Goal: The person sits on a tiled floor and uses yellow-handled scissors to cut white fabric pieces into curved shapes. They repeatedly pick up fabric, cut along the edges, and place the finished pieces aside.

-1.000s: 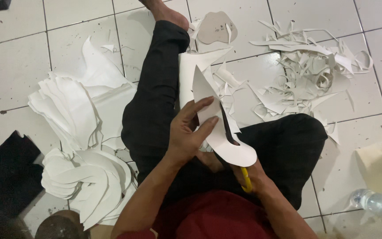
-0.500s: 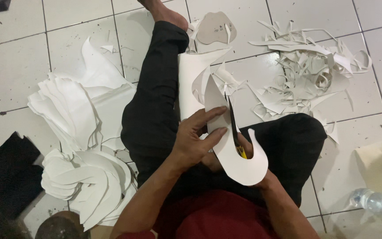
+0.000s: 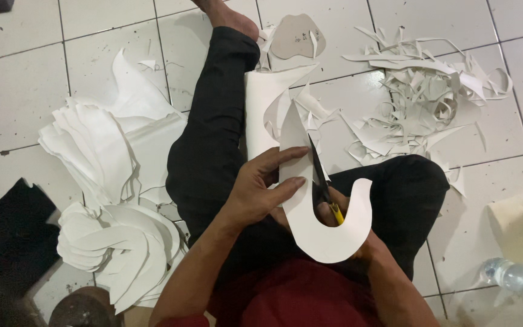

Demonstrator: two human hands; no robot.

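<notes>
A: Head camera, looking straight down: what has the left hand [image 3: 261, 194] got?

B: A white sheet piece [image 3: 322, 224] cut into a hooked, U-like curve. The grip pinches its left edge, thumb [image 3: 286, 156] on top, fingers [image 3: 289, 183] laid across the face. The piece sits over the person's lap, above the black trousers [image 3: 213, 151].

A: And the right hand [image 3: 364, 242]?

B: Mostly hidden under the white piece. It is closed round a pair of scissors [image 3: 322, 181] with yellow handles; the dark blades point up and away, lying along the inner edge of the curve. How the fingers sit in the handles I cannot tell.

A: Around them?

B: White tiled floor [image 3: 19, 79]. On the person's left, a stack of cut white shapes [image 3: 110, 242] fanned out, with more sheets [image 3: 104, 139] above it. On the right, beyond the knee, a heap of thin offcut strips [image 3: 425, 103]. A tan cardboard template [image 3: 296, 36] lies near the bare foot [image 3: 228, 15]. A plastic bottle [image 3: 513, 278] lies at the lower right corner.
</notes>
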